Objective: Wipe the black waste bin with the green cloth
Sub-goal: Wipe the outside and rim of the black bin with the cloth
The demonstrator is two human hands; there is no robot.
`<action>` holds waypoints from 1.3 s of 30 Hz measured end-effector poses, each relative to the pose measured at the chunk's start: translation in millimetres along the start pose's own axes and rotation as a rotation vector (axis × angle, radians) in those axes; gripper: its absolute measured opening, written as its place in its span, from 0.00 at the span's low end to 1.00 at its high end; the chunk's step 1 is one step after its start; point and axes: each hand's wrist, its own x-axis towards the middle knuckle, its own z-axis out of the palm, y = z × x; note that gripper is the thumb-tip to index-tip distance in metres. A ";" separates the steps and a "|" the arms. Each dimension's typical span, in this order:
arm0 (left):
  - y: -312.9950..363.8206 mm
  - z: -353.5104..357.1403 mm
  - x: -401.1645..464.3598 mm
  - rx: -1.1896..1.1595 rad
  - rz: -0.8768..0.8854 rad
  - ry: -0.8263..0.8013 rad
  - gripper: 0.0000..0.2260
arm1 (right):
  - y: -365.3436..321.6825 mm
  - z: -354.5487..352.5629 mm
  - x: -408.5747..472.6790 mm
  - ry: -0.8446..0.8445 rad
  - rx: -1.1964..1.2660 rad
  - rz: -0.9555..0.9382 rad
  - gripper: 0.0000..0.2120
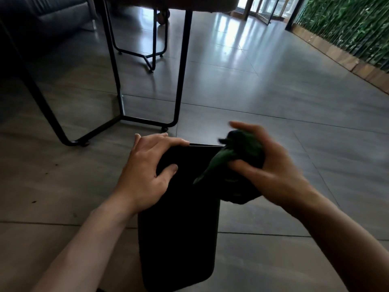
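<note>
**Wiping in progress at the far right corner of the bin**

The fingers [250, 128] of the right hand [271, 175] are curled around a bunched green cloth [235, 157], and the thumb presses into the bundle from the near side, so the cloth is squeezed into a ball with one loose tail hanging down toward the dark face of the bin. The hand is a little blurred, so I cannot tell exactly how much of the cloth touches the bin; it seems to rest at the far right corner of it.

The fingers [168, 141] of the left hand [145, 171] lie close together and bend over the far left edge of the black waste bin [179, 239], with the thumb set on the side facing the camera. This hand holds the bin steady.

The bin is between both forearms, on a grey tiled floor [273, 98]. Whether it stands or is tipped I cannot say, because it is very dark. Beyond the bin, to the left, are the black metal legs of a table [181, 66]; far to the right of the bin runs a wall of green plants [347, 24].

In my judgement the wiping step is in hand, near the top edge. The next move probably calls for dragging the cloth along the edge or down the side toward the person, while the left hand resists the push so that the bin does not slide.
</note>
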 end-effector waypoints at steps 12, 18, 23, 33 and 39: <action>-4.3 -2.4 10.2 -0.165 -0.118 0.021 0.23 | 33.7 96.1 -10.4 0.291 -0.290 -0.230 0.25; -9.7 -3.3 12.1 -0.093 -0.124 0.059 0.24 | 83.9 151.3 -81.7 0.124 -0.660 -0.592 0.18; -9.8 -5.8 6.6 -0.142 -0.134 0.026 0.23 | 111.2 148.2 -130.2 -0.196 -0.922 -0.869 0.17; -1.5 -0.3 9.8 -0.099 -0.089 -0.010 0.24 | 44.5 100.4 -9.3 0.255 -0.479 -0.453 0.31; -9.2 -9.4 6.1 -0.082 -0.146 0.014 0.24 | 74.0 154.3 -113.0 -0.149 -0.450 -0.446 0.20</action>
